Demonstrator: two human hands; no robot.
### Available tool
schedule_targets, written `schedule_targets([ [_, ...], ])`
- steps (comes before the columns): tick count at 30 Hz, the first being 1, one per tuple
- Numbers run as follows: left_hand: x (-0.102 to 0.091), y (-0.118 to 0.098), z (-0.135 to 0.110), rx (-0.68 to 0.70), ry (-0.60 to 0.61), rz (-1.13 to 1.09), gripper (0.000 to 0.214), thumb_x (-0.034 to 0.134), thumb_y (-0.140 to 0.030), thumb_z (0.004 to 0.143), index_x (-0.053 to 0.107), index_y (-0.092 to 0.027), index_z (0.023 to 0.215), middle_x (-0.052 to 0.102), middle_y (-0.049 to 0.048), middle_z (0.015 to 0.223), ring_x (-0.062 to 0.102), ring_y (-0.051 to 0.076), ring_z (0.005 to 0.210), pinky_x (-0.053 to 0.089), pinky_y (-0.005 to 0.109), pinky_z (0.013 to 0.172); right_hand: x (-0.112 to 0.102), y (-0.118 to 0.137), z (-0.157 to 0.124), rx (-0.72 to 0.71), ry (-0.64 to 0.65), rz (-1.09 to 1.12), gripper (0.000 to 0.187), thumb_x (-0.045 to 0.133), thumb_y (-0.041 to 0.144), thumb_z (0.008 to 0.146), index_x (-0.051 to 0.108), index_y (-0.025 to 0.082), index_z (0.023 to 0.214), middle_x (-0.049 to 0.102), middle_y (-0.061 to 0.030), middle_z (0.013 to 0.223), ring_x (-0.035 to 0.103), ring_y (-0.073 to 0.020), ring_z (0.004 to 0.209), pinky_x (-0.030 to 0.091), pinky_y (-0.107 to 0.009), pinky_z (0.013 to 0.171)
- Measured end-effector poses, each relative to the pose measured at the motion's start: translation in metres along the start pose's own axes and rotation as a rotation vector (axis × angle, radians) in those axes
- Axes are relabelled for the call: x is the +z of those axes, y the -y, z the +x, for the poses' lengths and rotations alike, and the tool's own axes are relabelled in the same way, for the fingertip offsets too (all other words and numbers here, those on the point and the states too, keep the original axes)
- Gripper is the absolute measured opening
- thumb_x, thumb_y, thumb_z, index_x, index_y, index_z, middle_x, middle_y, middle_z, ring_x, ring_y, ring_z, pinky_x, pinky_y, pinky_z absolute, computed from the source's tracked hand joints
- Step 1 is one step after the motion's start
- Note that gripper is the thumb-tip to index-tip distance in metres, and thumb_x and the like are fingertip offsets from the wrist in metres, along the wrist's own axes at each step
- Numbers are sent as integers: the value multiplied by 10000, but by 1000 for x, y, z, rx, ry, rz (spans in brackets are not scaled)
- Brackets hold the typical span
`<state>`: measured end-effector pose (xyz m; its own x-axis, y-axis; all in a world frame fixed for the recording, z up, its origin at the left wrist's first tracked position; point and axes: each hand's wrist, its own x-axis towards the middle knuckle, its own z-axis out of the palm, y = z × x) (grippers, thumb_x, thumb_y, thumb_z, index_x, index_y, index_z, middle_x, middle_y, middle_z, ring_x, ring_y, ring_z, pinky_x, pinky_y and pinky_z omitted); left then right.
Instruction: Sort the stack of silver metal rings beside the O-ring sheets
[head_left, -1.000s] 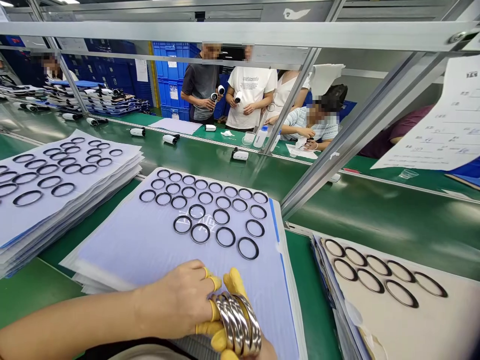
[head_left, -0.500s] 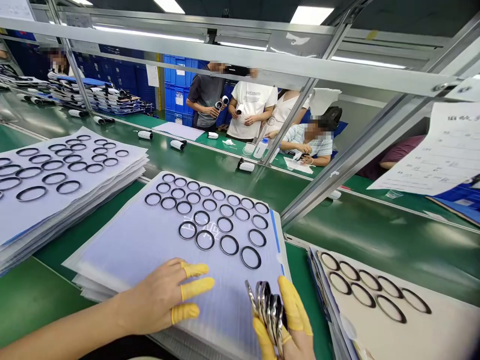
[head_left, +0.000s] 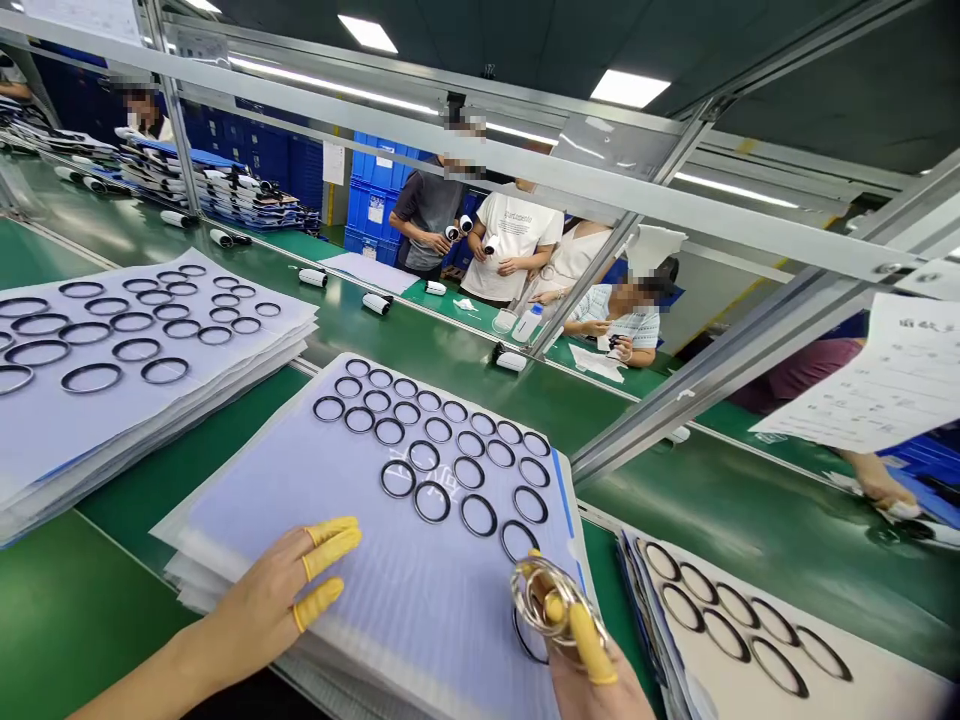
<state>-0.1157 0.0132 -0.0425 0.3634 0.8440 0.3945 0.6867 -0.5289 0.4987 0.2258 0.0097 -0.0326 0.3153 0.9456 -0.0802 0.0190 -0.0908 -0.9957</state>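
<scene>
My right hand (head_left: 592, 650), with yellow finger cots, grips a bunch of shiny metal rings (head_left: 551, 600) over the right side of a white sheet stack (head_left: 300, 500). One dark ring (head_left: 525, 638) shows partly behind that hand; whether it lies on the sheet or is held, I cannot tell. My left hand (head_left: 277, 590), also in yellow finger cots, has its fingers stretched out at the stack's front left, holding nothing. Black-edged rings (head_left: 433, 502) lie in rough rows over the far half of the top sheet.
Another sheet stack with rings (head_left: 91, 377) stands at the left, and a third (head_left: 780, 667) at the right. A slanted metal post (head_left: 675, 400) rises behind the middle stack. White-and-black cylinders (head_left: 376, 303) lie on the green belt. Several people work across it.
My left hand has moved left, away from the rings. My right hand has turned over with its bunch, and a dark ring now shows beside it. The view has tilted slightly upward.
</scene>
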Motion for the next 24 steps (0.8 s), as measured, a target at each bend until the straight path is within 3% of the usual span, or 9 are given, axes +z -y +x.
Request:
schedule_targets([
  [2, -2, 7, -4, -20, -30, 9, 488, 465, -297, 958, 347, -354, 1428, 544, 15, 1367, 573, 182, 1179, 497, 307, 991, 8, -14, 2, -291, -61, -365, 354, 593, 467, 835, 671, 231, 1087, 584, -91, 1366, 469, -386, 1292, 405, -574, 1027],
  [4, -5, 16, -9, -56, -63, 24, 489, 470, -308, 955, 348, -364, 1426, 545, 7, 1366, 575, 184, 1176, 501, 309, 987, 12, -25, 5, -707, -36, -779, 186, 570, 343, 869, 700, 225, 928, 585, -122, 1358, 476, -414, 1277, 421, -603, 965],
  [6, -8, 26, -12, -117, -106, 36, 463, 465, -323, 955, 382, -363, 1408, 545, 3, 1364, 573, 192, 1178, 495, 334, 998, 14, -30, 8, -1033, -1, -1096, 151, 554, 241, 874, 682, 209, 801, 632, -179, 1282, 495, -449, 1247, 456, -602, 871],
  [9, -13, 39, -16, -235, -131, 54, 414, 443, -350, 958, 445, -349, 1372, 530, 5, 1378, 561, 213, 1190, 490, 382, 1005, 24, -24, 8, -1177, 17, -1290, 145, 532, 183, 881, 631, 179, 775, 624, -250, 1259, 487, -460, 1250, 487, -562, 810],
  [14, -19, 55, -19, -353, -135, 83, 404, 431, -385, 952, 488, -320, 1347, 516, 15, 1391, 540, 237, 1211, 474, 435, 1018, 66, -17, 8, -1010, 152, -1098, 202, 489, 188, 899, 646, 174, 772, 606, -236, 1293, 437, -423, 1304, 493, -574, 867],
  [17, -22, 62, -22, -379, -156, 86, 405, 438, -380, 948, 485, -331, 1348, 515, 5, 1390, 525, 236, 1226, 466, 437, 1028, 82, -12, 11, -644, 216, -805, 275, 506, 339, 892, 703, 176, 790, 598, -205, 1317, 508, -399, 1253, 486, -578, 922],
  [21, -28, 73, -28, -410, -187, 92, 405, 445, -382, 941, 496, -318, 1338, 520, 11, 1380, 514, 244, 1232, 447, 450, 1041, 86, 9, 19, -64, 248, -308, 500, 593, 599, 770, 725, 173, 997, 672, -164, 1234, 581, -376, 1180, 427, -544, 1015],
  [23, -32, 78, -30, -430, -207, 104, 391, 429, -382, 945, 518, -298, 1317, 528, 27, 1369, 524, 249, 1212, 448, 468, 1030, 91, 18, 21, 50, 266, -193, 525, 593, 646, 742, 737, 180, 936, 748, -139, 1085, 623, -372, 1121, 448, -533, 998],
  [24, -33, 80, -30, -440, -218, 110, 387, 424, -381, 946, 525, -292, 1309, 532, 33, 1363, 525, 251, 1205, 450, 475, 1023, 95, 21, 22, 26, 289, -214, 497, 589, 634, 753, 740, 187, 911, 759, -132, 1057, 640, -370, 1093, 467, -529, 978],
])
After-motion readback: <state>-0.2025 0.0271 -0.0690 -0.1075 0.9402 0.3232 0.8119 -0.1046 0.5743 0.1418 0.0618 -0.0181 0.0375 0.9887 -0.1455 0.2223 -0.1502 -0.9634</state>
